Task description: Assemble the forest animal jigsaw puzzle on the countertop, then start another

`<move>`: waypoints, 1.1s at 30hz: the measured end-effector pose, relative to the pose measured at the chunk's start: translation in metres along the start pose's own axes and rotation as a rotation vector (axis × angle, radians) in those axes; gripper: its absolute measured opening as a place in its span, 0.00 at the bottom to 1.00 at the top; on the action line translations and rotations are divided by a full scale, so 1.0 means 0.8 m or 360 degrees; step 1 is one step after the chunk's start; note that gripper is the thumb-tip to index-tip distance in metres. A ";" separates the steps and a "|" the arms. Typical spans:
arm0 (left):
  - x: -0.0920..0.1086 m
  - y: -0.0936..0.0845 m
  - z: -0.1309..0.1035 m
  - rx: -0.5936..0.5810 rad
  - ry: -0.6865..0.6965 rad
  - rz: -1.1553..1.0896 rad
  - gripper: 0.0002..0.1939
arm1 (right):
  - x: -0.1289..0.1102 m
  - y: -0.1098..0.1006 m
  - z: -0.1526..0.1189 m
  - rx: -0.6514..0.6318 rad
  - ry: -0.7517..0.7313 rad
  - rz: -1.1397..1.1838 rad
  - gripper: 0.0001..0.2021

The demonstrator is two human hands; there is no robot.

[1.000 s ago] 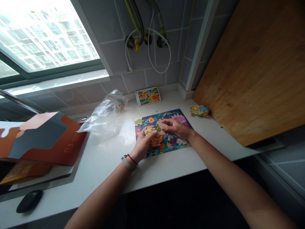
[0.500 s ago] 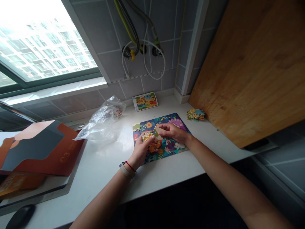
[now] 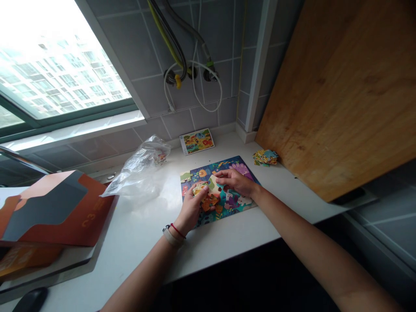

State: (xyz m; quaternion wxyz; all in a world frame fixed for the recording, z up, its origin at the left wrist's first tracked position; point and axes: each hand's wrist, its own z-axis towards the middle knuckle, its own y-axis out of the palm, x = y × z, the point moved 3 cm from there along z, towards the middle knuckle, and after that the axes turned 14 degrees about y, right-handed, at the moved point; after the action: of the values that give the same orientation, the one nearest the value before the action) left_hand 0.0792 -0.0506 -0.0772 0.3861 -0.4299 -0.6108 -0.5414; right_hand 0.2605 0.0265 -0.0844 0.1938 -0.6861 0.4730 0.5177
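My left hand [image 3: 192, 203] is closed around several jigsaw puzzle pieces [image 3: 199, 189], held over the left half of a colourful puzzle [image 3: 224, 212]. Between the thumb and fingers of my right hand [image 3: 235, 182] is a pale jigsaw puzzle piece [image 3: 213, 183] with a green patch, close beside the left hand's bunch. The puzzle beneath shows animals and plants on dark blue; both hands hide its middle. At its upper left corner lies a light green puzzle piece [image 3: 186, 177]. A pile of puzzle pieces [image 3: 265, 157] rests to the right.
A picture card [image 3: 197, 141] leans near the tiled wall. Left of the puzzle lies a clear plastic bag [image 3: 136, 171] with small bits inside. An orange and grey box [image 3: 61, 208] stands far left, above a black rounded object [image 3: 30, 300]. A wooden board [image 3: 344, 99] leans at right.
The pale piece in my right hand has turned slightly, with more of its face showing. Both hands stay over the puzzle. The camera view has shifted a little.
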 end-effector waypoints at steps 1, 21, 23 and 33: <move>0.000 0.000 0.000 0.0001 -0.0001 -0.0003 0.35 | 0.000 0.001 -0.001 -0.0016 -0.0016 0.0002 0.25; -0.003 -0.001 -0.001 -0.0096 -0.0031 0.0027 0.31 | -0.009 0.008 -0.013 -0.0256 -0.0016 0.0033 0.32; -0.002 -0.001 -0.002 -0.0090 -0.0041 0.0023 0.31 | -0.009 0.009 -0.014 -0.0327 -0.0031 0.0038 0.34; 0.002 0.002 -0.002 -0.0086 -0.0051 -0.0010 0.32 | -0.005 0.005 -0.008 -0.0460 -0.0104 0.0030 0.39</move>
State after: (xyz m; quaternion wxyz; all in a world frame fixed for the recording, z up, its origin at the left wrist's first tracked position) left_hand 0.0801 -0.0518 -0.0747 0.3628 -0.4470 -0.6033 -0.5519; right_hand 0.2599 0.0217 -0.0775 0.1035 -0.6852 0.3933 0.6043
